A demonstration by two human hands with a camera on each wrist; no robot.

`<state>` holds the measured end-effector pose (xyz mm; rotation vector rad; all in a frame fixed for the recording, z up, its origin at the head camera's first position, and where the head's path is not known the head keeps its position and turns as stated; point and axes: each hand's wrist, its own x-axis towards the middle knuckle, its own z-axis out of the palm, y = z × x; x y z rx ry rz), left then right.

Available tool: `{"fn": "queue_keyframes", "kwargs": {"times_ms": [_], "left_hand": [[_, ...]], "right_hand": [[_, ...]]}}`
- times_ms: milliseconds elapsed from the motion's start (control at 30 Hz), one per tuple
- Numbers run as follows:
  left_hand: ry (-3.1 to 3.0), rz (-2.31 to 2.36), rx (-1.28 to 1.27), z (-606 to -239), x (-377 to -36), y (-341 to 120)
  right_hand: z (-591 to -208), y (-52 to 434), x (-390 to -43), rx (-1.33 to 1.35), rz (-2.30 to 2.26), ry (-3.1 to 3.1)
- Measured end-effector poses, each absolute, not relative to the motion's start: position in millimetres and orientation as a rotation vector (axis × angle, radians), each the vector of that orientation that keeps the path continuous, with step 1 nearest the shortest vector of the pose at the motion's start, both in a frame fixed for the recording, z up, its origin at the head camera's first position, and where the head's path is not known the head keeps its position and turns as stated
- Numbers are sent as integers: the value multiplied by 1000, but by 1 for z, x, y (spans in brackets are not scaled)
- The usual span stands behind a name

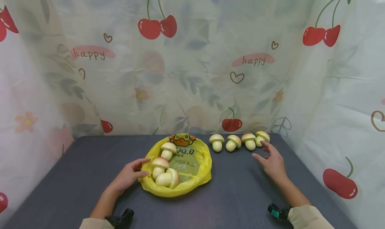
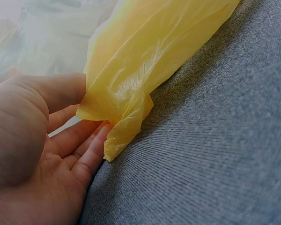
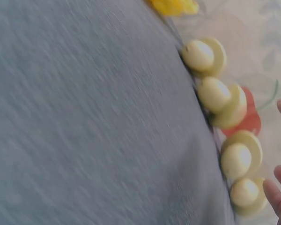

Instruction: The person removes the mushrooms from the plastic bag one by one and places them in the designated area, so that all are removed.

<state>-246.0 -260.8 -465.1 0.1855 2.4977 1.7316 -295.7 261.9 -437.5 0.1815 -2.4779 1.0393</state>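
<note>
A yellow plastic bag lies on the dark table with its mouth spread wide and a duck face on its far edge. Inside it are three toy mushrooms, one a toy mushroom on its side. My left hand holds the bag's left rim; in the left wrist view, yellow film passes between the thumb and fingers. Several more mushrooms stand in a row at the back. My right hand reaches toward the rightmost mushroom, fingers spread and nothing in them.
The row runs along the table's back edge, from a mushroom beside the bag to the right corner. A patterned curtain hangs behind and at both sides. Dark table surface lies between the bag and my right arm.
</note>
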Motion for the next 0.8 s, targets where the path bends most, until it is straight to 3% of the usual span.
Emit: {"fn": "queue_keyframes", "kwargs": {"times_ms": [800], "left_hand": [[2498,1725,192,-463,-245,-261]], "right_hand": [[-419,187,-271,539,1126,-2467]]}}
